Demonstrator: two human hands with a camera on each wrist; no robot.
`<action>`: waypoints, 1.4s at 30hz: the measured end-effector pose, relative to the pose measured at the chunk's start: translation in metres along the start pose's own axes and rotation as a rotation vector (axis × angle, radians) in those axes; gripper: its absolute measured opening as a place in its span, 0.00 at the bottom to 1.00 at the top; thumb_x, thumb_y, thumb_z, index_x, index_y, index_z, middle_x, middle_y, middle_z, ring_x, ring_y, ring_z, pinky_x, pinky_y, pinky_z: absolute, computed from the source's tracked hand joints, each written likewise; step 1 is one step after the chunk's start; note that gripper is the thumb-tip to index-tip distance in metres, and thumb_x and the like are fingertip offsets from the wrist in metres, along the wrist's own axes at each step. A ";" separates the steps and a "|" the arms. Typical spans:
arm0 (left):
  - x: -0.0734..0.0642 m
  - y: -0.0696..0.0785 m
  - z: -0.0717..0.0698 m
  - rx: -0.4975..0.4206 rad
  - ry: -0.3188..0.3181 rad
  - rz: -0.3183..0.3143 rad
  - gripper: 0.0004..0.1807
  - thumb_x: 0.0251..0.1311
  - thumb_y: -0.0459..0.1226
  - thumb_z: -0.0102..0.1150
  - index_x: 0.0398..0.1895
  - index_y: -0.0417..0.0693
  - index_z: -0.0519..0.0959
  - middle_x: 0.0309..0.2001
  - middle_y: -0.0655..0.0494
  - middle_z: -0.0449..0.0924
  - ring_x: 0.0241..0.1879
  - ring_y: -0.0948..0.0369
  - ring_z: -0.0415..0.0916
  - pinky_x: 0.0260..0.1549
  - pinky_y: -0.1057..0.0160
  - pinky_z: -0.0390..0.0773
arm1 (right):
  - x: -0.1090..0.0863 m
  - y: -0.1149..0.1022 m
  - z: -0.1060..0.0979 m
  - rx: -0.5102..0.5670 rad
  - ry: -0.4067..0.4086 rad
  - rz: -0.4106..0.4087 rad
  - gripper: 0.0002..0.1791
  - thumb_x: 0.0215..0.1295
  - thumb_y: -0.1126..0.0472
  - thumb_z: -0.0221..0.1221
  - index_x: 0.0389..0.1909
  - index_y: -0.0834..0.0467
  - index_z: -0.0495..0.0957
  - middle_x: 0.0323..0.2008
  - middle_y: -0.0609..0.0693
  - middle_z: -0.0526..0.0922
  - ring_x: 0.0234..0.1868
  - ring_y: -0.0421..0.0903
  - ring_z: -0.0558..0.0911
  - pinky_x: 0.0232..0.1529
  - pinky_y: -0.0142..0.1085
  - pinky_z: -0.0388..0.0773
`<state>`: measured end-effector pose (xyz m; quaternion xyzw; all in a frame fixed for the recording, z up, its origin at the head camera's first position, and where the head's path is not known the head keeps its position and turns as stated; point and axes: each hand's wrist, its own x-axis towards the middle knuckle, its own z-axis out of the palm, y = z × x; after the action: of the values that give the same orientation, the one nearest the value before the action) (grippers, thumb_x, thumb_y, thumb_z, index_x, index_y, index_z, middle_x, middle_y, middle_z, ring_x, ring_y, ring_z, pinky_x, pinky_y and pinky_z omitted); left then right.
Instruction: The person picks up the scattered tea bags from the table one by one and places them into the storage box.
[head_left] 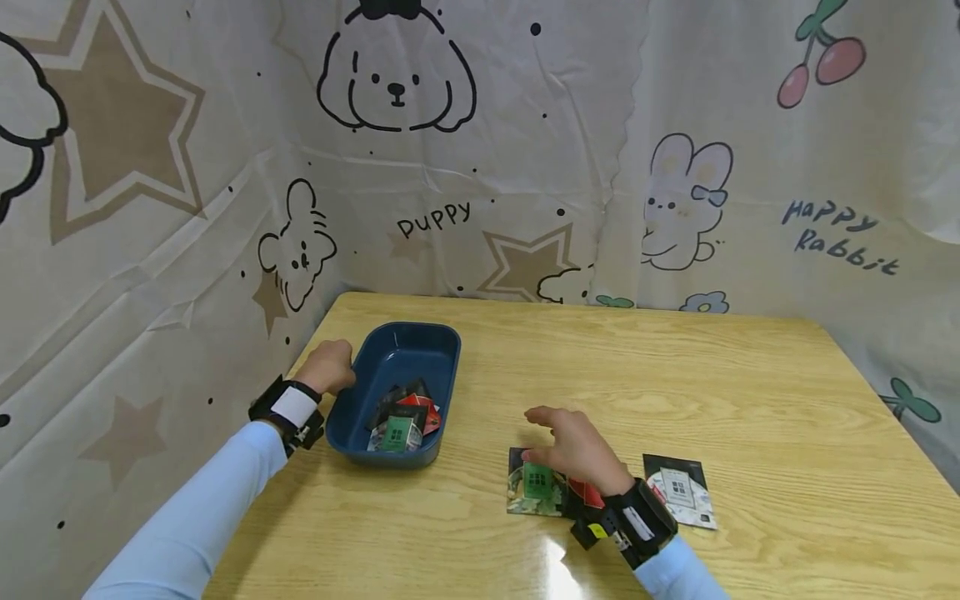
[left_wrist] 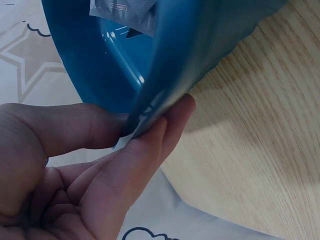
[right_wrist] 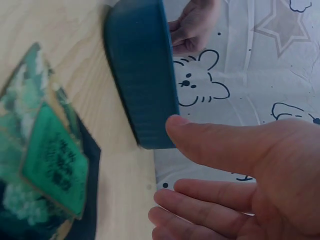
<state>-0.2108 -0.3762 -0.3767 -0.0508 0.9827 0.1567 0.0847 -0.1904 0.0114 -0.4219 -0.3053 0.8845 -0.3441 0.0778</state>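
My left hand [head_left: 327, 367] pinches the left rim of a blue plastic basin [head_left: 411, 337], thumb inside the wall and fingers outside, as the left wrist view shows. Several small flat packets [head_left: 405, 425] in black, red and green lie heaped at the basin's near end. Over the table my right hand [head_left: 581, 450] holds nothing, its thumb and fingers spread apart. Just beneath it lies a green-labelled packet [head_left: 537, 483], with a red and black packet [head_left: 586, 493] partly hidden under the hand and wrist.
To the right of my right wrist a black and white packet [head_left: 681, 490] lies flat on the wooden table [head_left: 637, 367]. A printed cloth [head_left: 510, 150] hangs along the table's back and left sides.
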 end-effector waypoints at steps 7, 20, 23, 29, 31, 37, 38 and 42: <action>-0.003 0.001 -0.001 -0.006 -0.011 -0.017 0.13 0.51 0.23 0.51 0.16 0.44 0.65 0.13 0.59 0.57 0.12 0.63 0.58 0.14 0.67 0.63 | -0.006 0.004 0.004 -0.063 -0.068 0.015 0.33 0.52 0.60 0.71 0.59 0.66 0.73 0.55 0.61 0.79 0.54 0.60 0.78 0.52 0.53 0.74; -0.002 0.001 0.005 -0.010 0.011 0.016 0.18 0.49 0.22 0.50 0.10 0.49 0.61 0.11 0.61 0.53 0.11 0.65 0.52 0.12 0.68 0.59 | -0.010 0.006 0.011 -0.129 -0.158 0.025 0.35 0.49 0.59 0.73 0.58 0.68 0.74 0.51 0.60 0.82 0.52 0.61 0.78 0.52 0.52 0.73; -0.001 0.001 0.006 -0.008 0.004 0.007 0.19 0.49 0.22 0.50 0.10 0.49 0.60 0.11 0.61 0.53 0.11 0.65 0.52 0.12 0.68 0.59 | -0.011 0.006 0.011 -0.163 -0.144 -0.005 0.35 0.48 0.59 0.74 0.57 0.68 0.74 0.49 0.60 0.82 0.51 0.60 0.79 0.50 0.52 0.74; -0.002 0.001 0.003 -0.004 0.016 0.014 0.19 0.49 0.22 0.50 0.09 0.49 0.60 0.11 0.61 0.52 0.11 0.65 0.51 0.12 0.68 0.58 | -0.008 0.005 0.012 -0.200 -0.138 -0.004 0.34 0.47 0.58 0.74 0.56 0.67 0.76 0.48 0.60 0.82 0.49 0.58 0.80 0.48 0.50 0.75; -0.003 0.002 0.002 -0.002 0.020 0.021 0.19 0.48 0.22 0.50 0.09 0.49 0.59 0.10 0.61 0.52 0.11 0.65 0.51 0.12 0.68 0.58 | -0.008 0.005 0.012 -0.191 -0.140 0.007 0.35 0.46 0.59 0.75 0.56 0.67 0.76 0.48 0.60 0.82 0.48 0.58 0.81 0.47 0.51 0.75; -0.004 0.004 0.000 -0.003 0.022 0.008 0.19 0.46 0.22 0.50 0.08 0.50 0.60 0.10 0.62 0.53 0.10 0.65 0.55 0.12 0.68 0.60 | -0.008 0.003 0.013 -0.218 -0.139 0.013 0.35 0.44 0.56 0.76 0.55 0.65 0.77 0.46 0.59 0.83 0.46 0.56 0.82 0.45 0.49 0.77; -0.004 0.004 0.000 -0.001 0.023 0.004 0.19 0.47 0.22 0.50 0.09 0.49 0.60 0.10 0.62 0.54 0.10 0.65 0.55 0.12 0.68 0.61 | -0.008 0.002 0.013 -0.226 -0.134 0.008 0.35 0.43 0.55 0.76 0.54 0.65 0.77 0.46 0.58 0.83 0.45 0.56 0.82 0.44 0.49 0.77; -0.002 0.004 0.000 0.004 0.023 -0.005 0.18 0.47 0.23 0.51 0.10 0.49 0.60 0.10 0.61 0.54 0.10 0.64 0.56 0.13 0.67 0.62 | -0.008 0.002 0.014 -0.254 -0.118 -0.009 0.35 0.42 0.54 0.77 0.53 0.64 0.78 0.44 0.57 0.84 0.43 0.55 0.82 0.42 0.48 0.77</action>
<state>-0.2095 -0.3727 -0.3753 -0.0548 0.9838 0.1540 0.0737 -0.1800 0.0091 -0.4344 -0.3364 0.9134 -0.2113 0.0890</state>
